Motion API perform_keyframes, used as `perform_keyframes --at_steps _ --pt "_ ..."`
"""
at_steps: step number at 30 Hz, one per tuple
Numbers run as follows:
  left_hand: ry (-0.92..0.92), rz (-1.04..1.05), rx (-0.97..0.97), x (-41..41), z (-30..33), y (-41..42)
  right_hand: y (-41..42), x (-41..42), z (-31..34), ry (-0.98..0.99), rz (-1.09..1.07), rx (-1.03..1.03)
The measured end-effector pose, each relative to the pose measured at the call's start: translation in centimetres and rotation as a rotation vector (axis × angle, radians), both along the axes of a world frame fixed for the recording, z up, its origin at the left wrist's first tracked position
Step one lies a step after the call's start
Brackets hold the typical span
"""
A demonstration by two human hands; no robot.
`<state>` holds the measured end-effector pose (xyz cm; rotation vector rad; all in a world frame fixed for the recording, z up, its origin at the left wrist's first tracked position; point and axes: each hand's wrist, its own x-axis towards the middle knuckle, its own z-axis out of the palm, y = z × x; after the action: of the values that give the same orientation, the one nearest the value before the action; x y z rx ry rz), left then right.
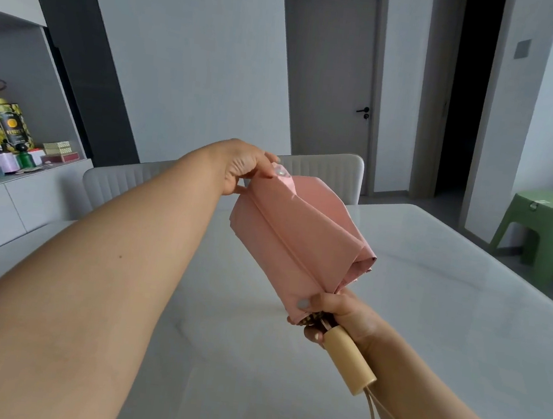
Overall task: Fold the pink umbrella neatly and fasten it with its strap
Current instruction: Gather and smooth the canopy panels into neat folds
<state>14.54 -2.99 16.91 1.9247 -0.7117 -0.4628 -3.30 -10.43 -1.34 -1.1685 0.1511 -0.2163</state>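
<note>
A: Pink umbrella (294, 237) is collapsed and held in the air over the surface (430, 295). Right hand (339, 314) is clenched round its base just above the wooden handle (349, 362), probably anchoring the ribs.

B: And the left hand (247, 168)?

A: It pinches the far tip, likely tensioning the panels to pleat them. Strap not fastened yet.

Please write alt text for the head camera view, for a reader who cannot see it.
A person holds a partly folded pink umbrella above a white table: the left hand pinches its far tip, and the right hand grips the canopy's base by the cream handle. Its folds hang loose, unfastened.
</note>
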Motion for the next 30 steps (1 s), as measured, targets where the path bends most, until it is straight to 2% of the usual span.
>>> perform_keyframes --at_steps 4,10,15,17,24,28,30 --pt "0.052 -0.01 0.049 0.3 0.3 0.5 -0.1 0.0 0.1 -0.011 0.005 0.005" --pt "0.221 0.041 -0.103 0.6 0.8 0.7 -0.3 -0.3 0.3 -0.034 0.022 -0.008" --pt "-0.022 0.16 0.205 0.2 0.9 0.9 -0.2 -0.1 0.2 -0.034 0.031 -0.004" --pt "-0.044 0.151 0.27 -0.1 0.7 1.0 -0.1 0.0 0.1 -0.028 0.034 -0.006" --pt "0.026 0.046 0.12 0.0 0.8 1.2 -0.1 0.0 0.1 -0.023 0.043 -0.014" --pt "0.085 0.065 -0.028 0.3 0.3 1.3 0.0 -0.1 0.2 -0.038 0.041 -0.007" --pt "0.01 0.138 -0.113 0.3 0.1 1.2 -0.2 -0.1 0.2 -0.038 0.027 -0.003"
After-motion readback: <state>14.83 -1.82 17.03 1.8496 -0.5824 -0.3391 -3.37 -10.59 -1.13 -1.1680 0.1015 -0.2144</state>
